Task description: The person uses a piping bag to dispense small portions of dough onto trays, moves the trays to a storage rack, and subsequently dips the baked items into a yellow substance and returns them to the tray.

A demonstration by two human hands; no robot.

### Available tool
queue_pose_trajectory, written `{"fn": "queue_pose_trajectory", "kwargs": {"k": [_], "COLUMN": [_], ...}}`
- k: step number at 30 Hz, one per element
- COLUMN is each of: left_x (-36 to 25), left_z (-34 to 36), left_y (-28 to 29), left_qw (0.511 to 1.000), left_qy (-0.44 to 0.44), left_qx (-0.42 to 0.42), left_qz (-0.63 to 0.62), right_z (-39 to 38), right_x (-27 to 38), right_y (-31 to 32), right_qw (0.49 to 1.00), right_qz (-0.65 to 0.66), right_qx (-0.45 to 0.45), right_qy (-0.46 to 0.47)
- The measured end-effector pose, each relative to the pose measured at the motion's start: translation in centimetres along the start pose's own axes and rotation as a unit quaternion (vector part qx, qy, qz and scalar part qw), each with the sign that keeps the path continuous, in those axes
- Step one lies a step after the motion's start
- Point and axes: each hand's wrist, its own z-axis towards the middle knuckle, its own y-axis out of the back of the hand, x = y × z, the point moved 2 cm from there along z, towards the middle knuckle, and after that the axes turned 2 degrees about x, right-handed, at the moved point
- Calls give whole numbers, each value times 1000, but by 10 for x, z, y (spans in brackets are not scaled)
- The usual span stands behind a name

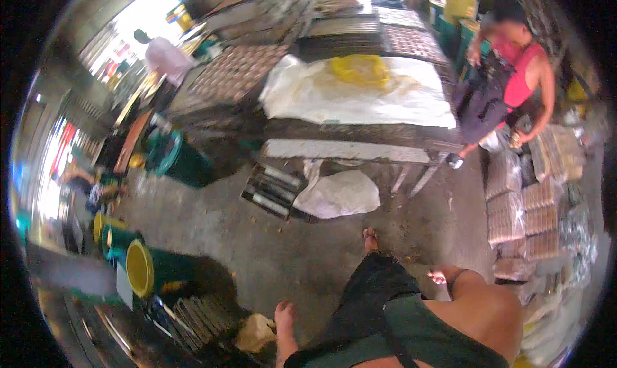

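My left hand (285,315) hangs low beside my dark shorts, empty, with loosely bent fingers, over the concrete floor (244,271). My right hand (439,275) is at my right side with its fingers curled round something small that I cannot make out. My bare foot (370,238) is on the floor. In front of me stands a worn table with a white sheet (295,91) and a yellow plastic bag (360,69) on it. Under its front edge lie a white sack (337,194) and a dark slatted metal rack (270,191).
Green bins (180,159) and yellow-rimmed buckets (160,271) stand at left. Filled trays (231,69) cover the tables behind. Wrapped stacks of cartons (508,201) line the right. A person in pink (520,79) stands at right, another (164,56) works back left; someone crouches (80,181) far left.
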Motion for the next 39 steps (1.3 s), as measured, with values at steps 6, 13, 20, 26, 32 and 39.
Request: {"fn": "queue_pose_trajectory", "kwargs": {"k": [6, 13, 20, 26, 32, 39], "left_x": [-122, -439, -556, -579, -642, -712], "left_z": [115, 1, -41, 0, 28, 48], "left_y": [-204, -443, -525, -524, -527, -591], "left_qw": [931, 825, 821, 831, 864, 830], "left_qy": [-118, -408, -328, -275, -244, -132], "left_qx": [247, 342, 466, 480, 386, 366], "left_qz": [240, 192, 33, -46, -212, -400], "right_z": [73, -38, -22, -58, -76, -117], "right_x": [144, 235, 100, 36, 38, 240], "right_y": [119, 241, 237, 141, 144, 262], "right_qw": [957, 849, 857, 923, 910, 867], "right_qz": [-43, 340, 412, 289, 345, 237], "right_qx": [-49, -126, -233, -243, -227, -303], "right_qy": [283, 385, 205, 68, 39, 316]}}
